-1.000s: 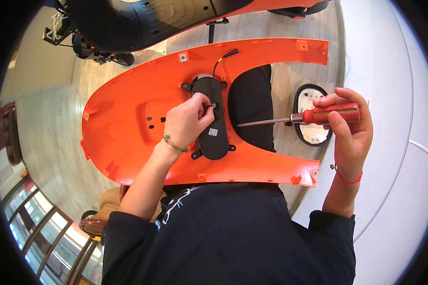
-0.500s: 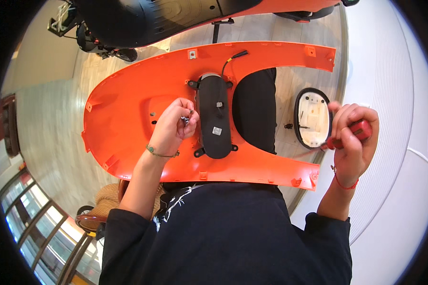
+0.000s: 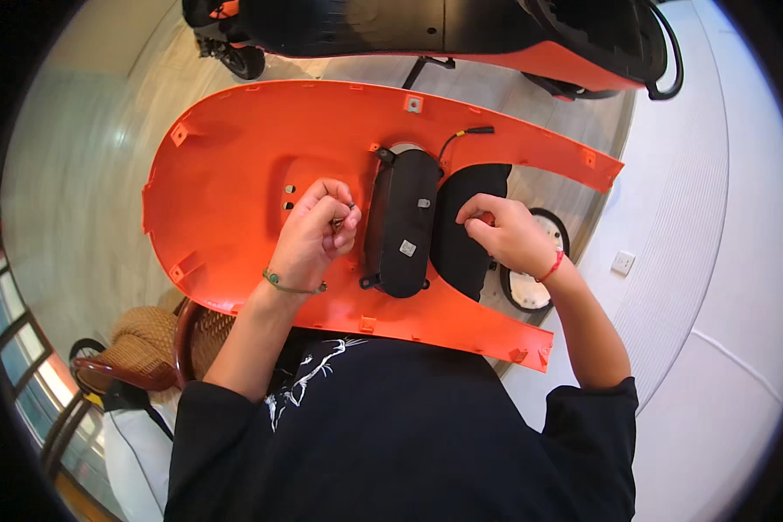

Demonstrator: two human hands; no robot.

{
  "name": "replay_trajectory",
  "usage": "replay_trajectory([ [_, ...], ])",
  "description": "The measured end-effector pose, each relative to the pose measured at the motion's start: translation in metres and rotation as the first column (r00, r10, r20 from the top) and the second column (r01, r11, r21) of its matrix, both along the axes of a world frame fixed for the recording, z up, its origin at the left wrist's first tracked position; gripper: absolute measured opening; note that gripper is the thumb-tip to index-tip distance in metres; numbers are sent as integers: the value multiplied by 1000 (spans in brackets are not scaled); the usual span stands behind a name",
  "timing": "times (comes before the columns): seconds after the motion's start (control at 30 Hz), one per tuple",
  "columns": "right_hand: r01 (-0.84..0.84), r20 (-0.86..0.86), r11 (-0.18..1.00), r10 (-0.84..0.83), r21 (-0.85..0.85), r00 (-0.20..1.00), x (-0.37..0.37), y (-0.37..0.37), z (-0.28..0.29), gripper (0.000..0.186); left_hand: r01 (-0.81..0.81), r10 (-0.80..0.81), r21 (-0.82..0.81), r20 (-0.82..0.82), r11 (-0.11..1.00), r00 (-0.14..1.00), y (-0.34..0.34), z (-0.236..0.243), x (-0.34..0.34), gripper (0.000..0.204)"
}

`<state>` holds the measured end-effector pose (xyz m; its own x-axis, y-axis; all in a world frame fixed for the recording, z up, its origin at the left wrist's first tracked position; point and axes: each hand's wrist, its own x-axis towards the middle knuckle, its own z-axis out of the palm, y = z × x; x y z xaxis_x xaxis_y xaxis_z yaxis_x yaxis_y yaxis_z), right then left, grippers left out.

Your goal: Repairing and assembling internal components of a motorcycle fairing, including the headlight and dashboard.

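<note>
An orange plastic scooter panel (image 3: 226,174) lies across in front of me, its inner side up. A black oblong housing (image 3: 398,226) with mounting ears sits on it, and a short black cable (image 3: 459,137) runs from beside its far end. My left hand (image 3: 315,228) is closed just left of the housing, pinching a small screw (image 3: 351,206); more small metal pieces are partly hidden in its fingers. Over the panel's cutout, my right hand (image 3: 513,233) is closed round a red-handled screwdriver (image 3: 487,218), mostly hidden by the fingers.
An orange and black scooter (image 3: 357,26) stands on the floor at the far side. An oval white part with a black rim (image 3: 531,291) lies right of the panel. A wicker chair (image 3: 148,335) stands at the left, and a wall socket (image 3: 623,263) is at the right.
My right hand has moved left with the screwdriver, from beside the oval part to over the cutout. The panel appears turned slightly clockwise. My left hand keeps its pinch.
</note>
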<state>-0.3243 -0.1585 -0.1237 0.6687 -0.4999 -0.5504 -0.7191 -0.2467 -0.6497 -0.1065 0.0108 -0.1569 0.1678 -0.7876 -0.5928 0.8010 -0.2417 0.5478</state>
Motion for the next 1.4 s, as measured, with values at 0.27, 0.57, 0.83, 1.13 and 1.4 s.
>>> replay_trajectory([
  [0.27,247,-60,940,-240,234,969,35,-22,-27,31,8,-4,-180,22,984,1000,26,59,4,7],
  [0.57,256,-43,920,-255,298,966,43,-17,-28,29,571,103,-261,950,778,294,54,165,7,11],
  [0.83,249,-91,915,-232,318,968,42,-13,-27,32,569,14,-73,994,819,107,54,241,15,14],
  [1.13,305,-82,886,-295,350,952,33,-14,-30,30,701,-44,-62,990,710,132,57,236,38,34],
  [1.4,291,9,884,-316,364,949,30,-8,-44,25,338,-250,-88,504,937,826,4,93,0,17],
])
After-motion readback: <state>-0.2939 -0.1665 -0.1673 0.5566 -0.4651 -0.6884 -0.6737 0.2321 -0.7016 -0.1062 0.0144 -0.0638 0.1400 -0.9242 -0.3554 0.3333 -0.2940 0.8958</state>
